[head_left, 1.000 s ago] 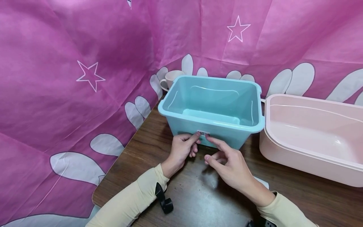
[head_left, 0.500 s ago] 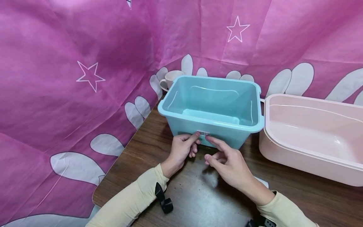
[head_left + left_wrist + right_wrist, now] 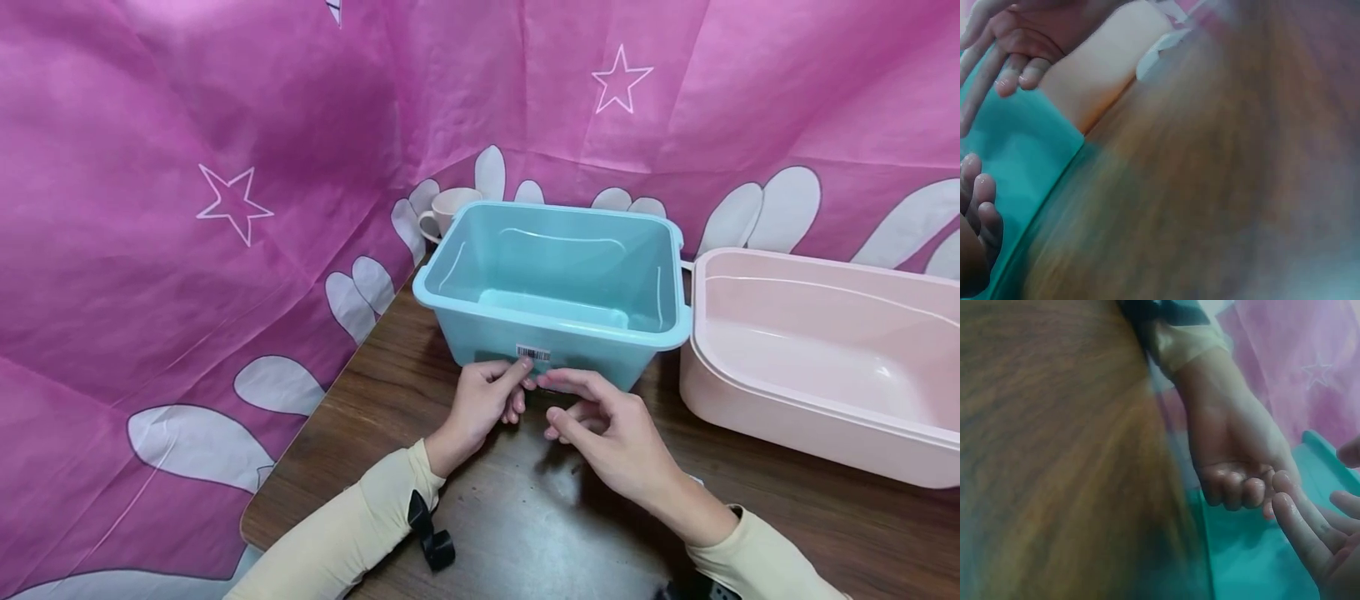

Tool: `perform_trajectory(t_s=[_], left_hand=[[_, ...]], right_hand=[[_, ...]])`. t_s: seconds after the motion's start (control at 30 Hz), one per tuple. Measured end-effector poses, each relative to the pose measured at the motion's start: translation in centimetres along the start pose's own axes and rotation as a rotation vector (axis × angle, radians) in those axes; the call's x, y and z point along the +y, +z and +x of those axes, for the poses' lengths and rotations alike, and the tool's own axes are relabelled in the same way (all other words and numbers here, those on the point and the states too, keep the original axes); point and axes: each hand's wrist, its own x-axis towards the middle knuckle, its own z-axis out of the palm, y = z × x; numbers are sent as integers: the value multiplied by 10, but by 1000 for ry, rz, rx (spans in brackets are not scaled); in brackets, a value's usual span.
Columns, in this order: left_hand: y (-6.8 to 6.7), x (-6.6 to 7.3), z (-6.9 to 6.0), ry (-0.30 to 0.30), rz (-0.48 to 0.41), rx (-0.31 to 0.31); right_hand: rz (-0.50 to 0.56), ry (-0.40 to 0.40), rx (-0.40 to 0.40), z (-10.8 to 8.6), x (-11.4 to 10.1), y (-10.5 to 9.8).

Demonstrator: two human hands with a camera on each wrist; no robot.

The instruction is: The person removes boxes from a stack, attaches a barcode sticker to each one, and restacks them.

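Observation:
A light blue plastic bin (image 3: 551, 312) with a barcode sticker (image 3: 533, 352) on its front wall stands before my hands. My left hand (image 3: 482, 404) is just in front of it, thumb tip near the sticker, the other fingers loosely curled with nothing visible in them. My right hand (image 3: 611, 425) is to the right, index finger stretched toward the left fingertips, the rest loosely bent. The right wrist view shows the left hand (image 3: 1232, 450) with its fingers bent toward the palm. In the left wrist view the right hand (image 3: 1029, 37) has its fingers spread and holds nothing.
A pink plastic tub (image 3: 810, 408) stands right of the blue bin. Behind the bin's left corner is a white cup (image 3: 452, 202). A small white item (image 3: 696, 480) is mostly hidden by my right wrist. The brown wooden table (image 3: 345, 425) ends at its left edge, beside a pink curtain (image 3: 300, 100).
My right index finger has dropped from the right end of the barcode sticker to beside the left fingertips. The head view has shifted slightly. The bin stays in place.

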Motion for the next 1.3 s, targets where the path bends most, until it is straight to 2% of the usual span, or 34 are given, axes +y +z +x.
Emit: perform_trajectory(t_s=[0.1,0.17,0.3,0.43,0.53,0.7,0.8,0.93,1.03,1.13,1.3], left_hand=[[3,1,-3,28,63,-37],[5,2,-5,29,74,-47],[9,2,-6,30,61,-29],[15,3,-8,19,61,-27],[22,3,-11,-3,70,-69],[41,2,-17,-28,100,-181],[55,1,-21,-70,115,-245],[73,2,-23,-132,137,-311],[85,2,-23,-146,156,-347],[93,3,-21,-155,174,-376],[100,4,-17,-177,210,-425]], right_hand=[[31,-3,5,-2,-5,-7],[40,0,16,-3,-9,-13],[27,1,23,-9,-13,-29],[-19,35,-23,-21,-12,-49],[-62,108,-75,-31,-11,-64],[-102,228,-139,-45,-5,-86],[-98,237,-183,-52,1,-96],[-40,263,-237,-59,13,-109],[4,300,-269,-62,22,-119],[29,325,-286,-64,32,-127],[33,381,-272,-66,43,-135]])
